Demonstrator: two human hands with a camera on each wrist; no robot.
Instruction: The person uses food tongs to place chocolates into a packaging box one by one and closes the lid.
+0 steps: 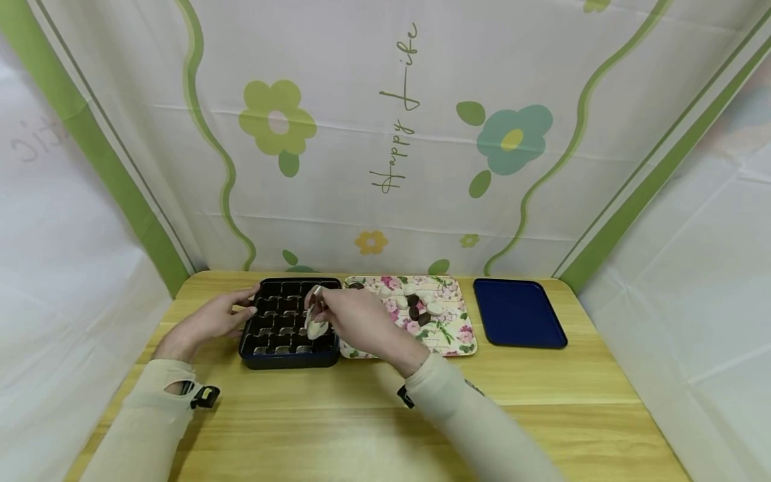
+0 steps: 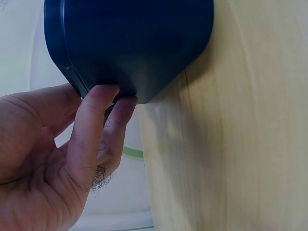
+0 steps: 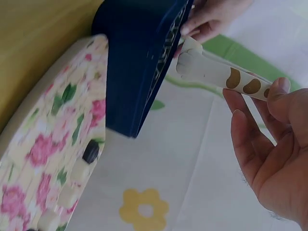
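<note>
A dark blue box (image 1: 289,360) with a black divided insert (image 1: 283,326) stands on the left part of the table. My left hand (image 1: 213,316) holds its left side, with fingertips against the outer wall (image 2: 139,48) in the left wrist view. The right hand (image 1: 361,318) pinches white tongs (image 3: 211,70) with brown spots and a paw-shaped tip. Their tip hangs over the right part of the insert; whether it holds a piece I cannot tell. Beside the box, a floral tray (image 1: 448,341) carries several white pieces (image 1: 434,308) and dark brown pieces (image 1: 424,318), like chocolates.
A flat dark blue lid (image 1: 521,313) lies on the table to the right of the tray. Behind the wooden table (image 1: 337,415) hangs a white curtain (image 1: 349,201) with printed flowers, and similar sheets enclose both sides.
</note>
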